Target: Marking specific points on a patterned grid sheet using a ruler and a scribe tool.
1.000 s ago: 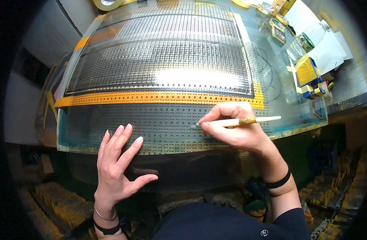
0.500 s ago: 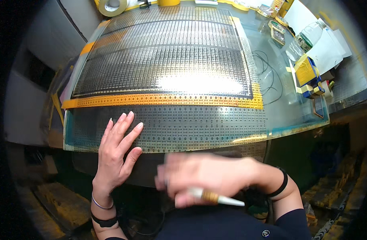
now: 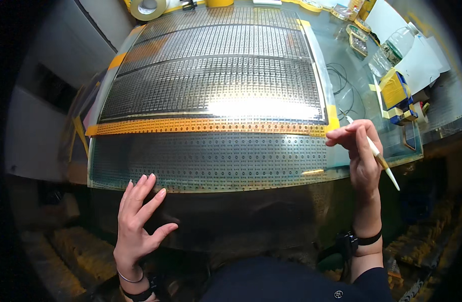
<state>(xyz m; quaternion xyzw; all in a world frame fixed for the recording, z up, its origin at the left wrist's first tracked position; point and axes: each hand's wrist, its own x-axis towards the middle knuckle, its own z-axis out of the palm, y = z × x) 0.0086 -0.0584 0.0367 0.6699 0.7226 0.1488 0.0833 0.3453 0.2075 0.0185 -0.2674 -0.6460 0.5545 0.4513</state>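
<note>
A large patterned film sheet [image 3: 216,80] with rows of tiny dark cells lies on the glass table. Along its near side runs an orange-yellow tape strip [image 3: 216,127], and the pattern continues over the darker band [image 3: 231,161] in front of it. My left hand [image 3: 140,221] is open, its fingers spread, with the fingertips at the near glass edge. My right hand [image 3: 363,151] is closed round a white pen-shaped tool [image 3: 374,150] with a brownish middle, tapering to a point at its lower end. That hand hovers by the strip's right end, fingers bent inward.
Thin dark cables [image 3: 349,90] curl on the glass right of the sheet. Beyond them are a clear plastic bottle [image 3: 394,50], a yellow-and-blue block-shaped item [image 3: 396,95] and small boxes [image 3: 358,43]. A wide tape roll [image 3: 148,7] stands at the far left.
My right hand has swung from low in front of my body to the right end of the tape strip, tool still held. My left hand has drawn back toward the near edge.
</note>
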